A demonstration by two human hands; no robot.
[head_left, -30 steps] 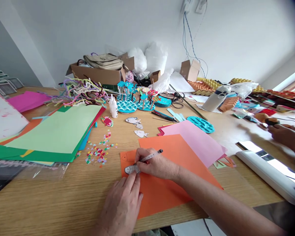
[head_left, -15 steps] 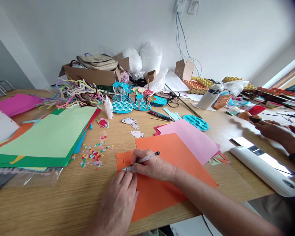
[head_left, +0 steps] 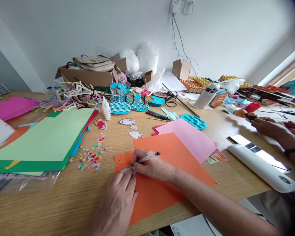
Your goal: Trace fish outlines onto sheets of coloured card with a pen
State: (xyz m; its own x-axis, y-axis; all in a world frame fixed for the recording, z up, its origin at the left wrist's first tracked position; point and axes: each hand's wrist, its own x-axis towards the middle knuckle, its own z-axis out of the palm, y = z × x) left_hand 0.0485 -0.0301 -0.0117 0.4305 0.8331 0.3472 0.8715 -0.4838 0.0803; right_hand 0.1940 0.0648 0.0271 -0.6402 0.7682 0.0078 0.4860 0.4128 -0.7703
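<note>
A sheet of orange paper lies on the table under both hands. My right hand is closed around a pen, its tip low near a small white paper fish cutout. My left hand lies palm down, fingertips pressing that cutout against the orange sheet near its left edge; the fingers partly cover it. Just above is a drawn fish outline. Beyond the sheet lie white paper fish with drawn markings and a red decorated fish.
Coloured paper is stacked at left, beside scattered confetti. A white glue bottle stands before blue wavy bases bearing fish. Pink paper touches the orange sheet. At right are a white device and another person's hand.
The view has shifted slightly, so most things sit a little further left. Both hands stay at the cutout; the visible part of the cutout looks slightly different around the fingers.
</note>
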